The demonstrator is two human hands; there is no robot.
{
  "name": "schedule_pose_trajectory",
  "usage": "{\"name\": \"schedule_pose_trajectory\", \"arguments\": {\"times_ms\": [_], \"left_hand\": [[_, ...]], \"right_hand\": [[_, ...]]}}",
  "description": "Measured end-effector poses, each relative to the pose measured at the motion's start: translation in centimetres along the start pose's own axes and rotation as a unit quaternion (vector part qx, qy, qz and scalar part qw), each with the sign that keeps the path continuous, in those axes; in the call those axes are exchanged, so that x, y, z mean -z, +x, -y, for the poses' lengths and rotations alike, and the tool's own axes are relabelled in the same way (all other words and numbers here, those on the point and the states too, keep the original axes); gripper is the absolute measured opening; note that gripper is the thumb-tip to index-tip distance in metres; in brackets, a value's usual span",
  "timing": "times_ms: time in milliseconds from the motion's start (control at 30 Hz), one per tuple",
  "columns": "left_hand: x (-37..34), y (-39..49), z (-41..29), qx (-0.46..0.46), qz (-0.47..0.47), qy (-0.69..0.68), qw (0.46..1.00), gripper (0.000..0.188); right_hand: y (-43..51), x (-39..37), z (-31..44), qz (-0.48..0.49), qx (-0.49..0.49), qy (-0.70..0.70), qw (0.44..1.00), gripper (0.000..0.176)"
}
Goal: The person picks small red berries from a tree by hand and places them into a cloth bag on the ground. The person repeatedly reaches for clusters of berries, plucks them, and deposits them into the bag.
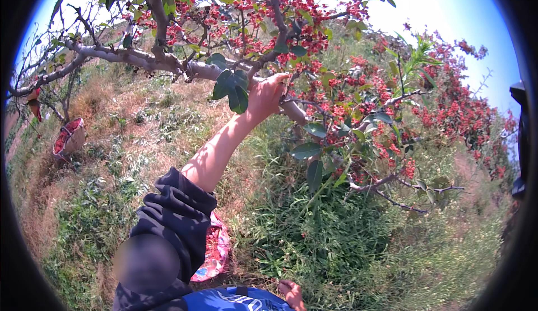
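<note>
My left hand (pixel 265 94) reaches up from a rolled dark sleeve and closes around a grey-brown tree branch (pixel 206 71). Its fingers bend over the wood beside a short side twig. Dark green leaves (pixel 231 87) hang in front of the branch, just left of the hand. Dense clusters of small red fruits (pixel 304 37), which look like Sichuan pepper, grow above and to the right. My right hand (pixel 292 294) is low at the bottom edge, beside my blue printed garment (pixel 239 300). Its fingers are curled, and whether they hold anything is unclear.
Below my left forearm stands a pink patterned container (pixel 220 243) with red fruits inside, partly covered by the sleeve. A tilted basket (pixel 73 138) of red fruits sits farther left. Thin twigs (pixel 395 201) jut out at right over tall green weeds (pixel 336 222).
</note>
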State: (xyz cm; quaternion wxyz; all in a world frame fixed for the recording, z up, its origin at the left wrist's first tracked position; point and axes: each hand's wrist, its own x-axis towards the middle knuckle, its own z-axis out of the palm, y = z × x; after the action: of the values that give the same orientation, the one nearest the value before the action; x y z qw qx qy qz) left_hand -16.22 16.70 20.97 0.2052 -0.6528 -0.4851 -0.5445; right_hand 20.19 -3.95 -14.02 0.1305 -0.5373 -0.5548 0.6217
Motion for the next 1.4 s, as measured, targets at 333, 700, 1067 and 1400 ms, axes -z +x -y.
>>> {"name": "schedule_pose_trajectory", "arguments": {"times_ms": [333,700,1067,1400], "left_hand": [[0.3,0.1,-0.9,0.136,-0.013,-0.109,0.985,0.016],[1.1,-2.1,-1.8,0.152,-0.041,-0.119,0.98,0.011],[3.8,-15.1,-8.1,0.29,0.027,-0.25,0.923,0.053],[6.7,-22.4,-14.6,0.478,0.137,-0.448,0.743,0.044]], "right_hand": [[0.0,0.0,-0.3,0.016,-0.008,0.017,1.0,0.028],[0.0,-0.6,1.1,0.044,0.0,0.018,0.999,0.027],[0.7,-0.3,13.5,0.044,0.143,0.12,0.981,0.028],[0.2,-3.2,24.1,0.066,0.28,0.17,0.943,0.019]]}}
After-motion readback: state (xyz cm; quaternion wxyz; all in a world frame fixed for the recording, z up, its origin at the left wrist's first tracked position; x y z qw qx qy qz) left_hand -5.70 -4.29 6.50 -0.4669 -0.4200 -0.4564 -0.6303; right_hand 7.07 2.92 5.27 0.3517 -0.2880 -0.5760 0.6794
